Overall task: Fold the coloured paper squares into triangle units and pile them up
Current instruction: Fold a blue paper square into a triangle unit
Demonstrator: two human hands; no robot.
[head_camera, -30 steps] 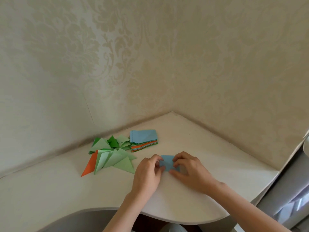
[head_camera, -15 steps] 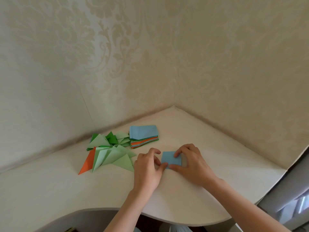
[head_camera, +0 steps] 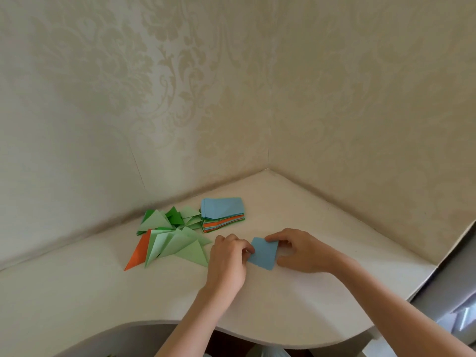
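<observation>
Between both hands (head_camera: 266,252), a pinched blue paper (head_camera: 263,253) hides their fingertips.

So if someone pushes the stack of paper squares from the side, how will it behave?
The stack of paper squares probably shears rather than slides whole: its layers already sit slightly offset. The sheets look thin, so likely light and floppy. The smooth table may offer little resistance.
</observation>
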